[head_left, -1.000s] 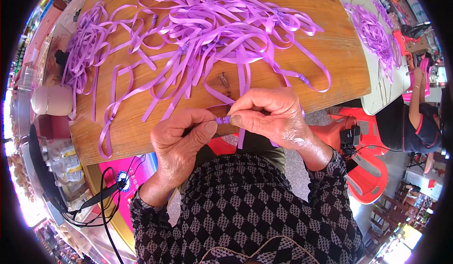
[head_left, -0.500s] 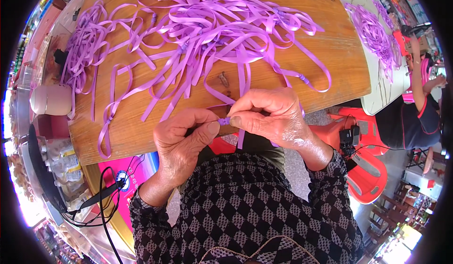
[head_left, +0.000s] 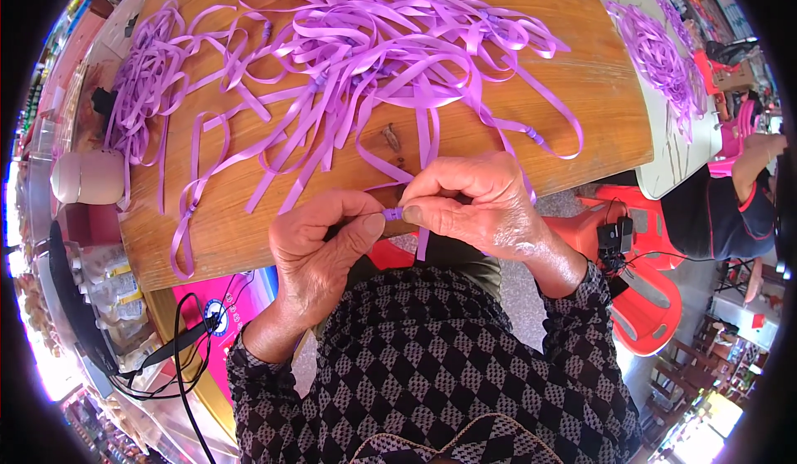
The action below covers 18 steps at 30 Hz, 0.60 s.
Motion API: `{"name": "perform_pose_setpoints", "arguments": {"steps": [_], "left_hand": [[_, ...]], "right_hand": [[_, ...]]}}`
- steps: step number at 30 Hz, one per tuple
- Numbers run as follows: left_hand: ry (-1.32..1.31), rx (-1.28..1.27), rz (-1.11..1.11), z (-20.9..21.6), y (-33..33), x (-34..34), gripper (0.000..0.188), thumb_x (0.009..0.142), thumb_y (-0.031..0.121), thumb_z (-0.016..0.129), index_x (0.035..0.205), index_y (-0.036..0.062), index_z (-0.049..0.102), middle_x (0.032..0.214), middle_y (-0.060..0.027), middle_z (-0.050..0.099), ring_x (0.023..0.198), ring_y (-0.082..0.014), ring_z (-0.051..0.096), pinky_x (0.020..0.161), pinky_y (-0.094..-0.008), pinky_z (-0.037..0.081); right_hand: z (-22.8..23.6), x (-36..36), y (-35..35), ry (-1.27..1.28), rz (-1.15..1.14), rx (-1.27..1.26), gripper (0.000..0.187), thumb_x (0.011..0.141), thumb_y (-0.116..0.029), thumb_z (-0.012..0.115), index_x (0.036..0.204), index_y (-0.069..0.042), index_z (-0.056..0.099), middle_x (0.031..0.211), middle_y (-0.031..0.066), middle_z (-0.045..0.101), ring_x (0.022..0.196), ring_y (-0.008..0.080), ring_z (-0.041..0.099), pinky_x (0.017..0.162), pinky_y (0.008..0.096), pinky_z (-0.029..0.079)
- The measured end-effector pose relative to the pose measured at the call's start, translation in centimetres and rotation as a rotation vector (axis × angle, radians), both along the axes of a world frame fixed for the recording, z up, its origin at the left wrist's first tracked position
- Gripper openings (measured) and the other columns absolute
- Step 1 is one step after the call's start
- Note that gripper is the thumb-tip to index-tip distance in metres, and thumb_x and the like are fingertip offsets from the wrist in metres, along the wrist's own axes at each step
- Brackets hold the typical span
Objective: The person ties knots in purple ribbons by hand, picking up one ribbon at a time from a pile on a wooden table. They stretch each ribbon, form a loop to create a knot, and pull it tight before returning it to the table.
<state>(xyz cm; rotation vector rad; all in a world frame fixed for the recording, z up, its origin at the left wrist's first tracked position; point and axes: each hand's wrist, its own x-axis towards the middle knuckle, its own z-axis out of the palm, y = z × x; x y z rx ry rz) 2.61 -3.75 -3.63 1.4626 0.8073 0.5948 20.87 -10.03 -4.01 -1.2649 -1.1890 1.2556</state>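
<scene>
A small purple plastic buckle [head_left: 393, 214] sits between my two hands, just off the near edge of the wooden table. My left hand [head_left: 320, 236] pinches its left end between thumb and forefinger. From the other side, my right hand [head_left: 477, 202] grips the right end the same way, and my fingertips cover most of it. Purple ribbon [head_left: 424, 244] hangs below my right hand; more runs up behind it. Beyond my hands lies a large tangled heap of purple ribbon lanyards [head_left: 374, 57], several with similar purple buckles.
The wooden table [head_left: 598, 107] spreads ahead. More ribbon bundles lie at the left [head_left: 149, 82] and on a pale table [head_left: 656, 57] at the right. Red plastic stools [head_left: 643, 310] and a black cable [head_left: 184, 381] flank me. Another person's arm [head_left: 757, 165] shows at the far right.
My hands stay almost in place, pinching the buckle, whose two ends look slightly closer together. At the far right, the other person's arm has drawn back from the ribbon bundle.
</scene>
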Motion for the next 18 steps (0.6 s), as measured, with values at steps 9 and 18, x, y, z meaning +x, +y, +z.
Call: {"name": "perform_pose_setpoints", "arguments": {"steps": [9,18], "left_hand": [[-0.032,-0.015,0.001,-0.35,-0.56,0.12,0.011,0.083,0.005,0.059,0.089,-0.0045,0.059,0.072,-0.0031,0.058,0.065,-0.0079,0.053,0.061,-0.0193,0.042],[-0.021,-0.026,0.003,0.01,-0.88,0.17,0.013,0.084,0.006,0.057,0.092,-0.0042,0.058,0.075,-0.0047,0.06,0.069,-0.0096,0.055,0.065,-0.0199,0.043]], "right_hand": [[-0.37,-0.11,-0.06,0.049,-0.007,-0.025,0.006,0.078,-0.003,0.065,0.083,0.0,0.063,0.067,-0.006,0.052,0.059,-0.0011,0.039,0.051,0.0157,0.032],[-0.27,-0.35,-0.25,-0.012,0.002,0.036,0.007,0.079,-0.003,0.064,0.085,-0.001,0.062,0.07,-0.0028,0.055,0.062,0.0003,0.046,0.054,0.017,0.038]]}}
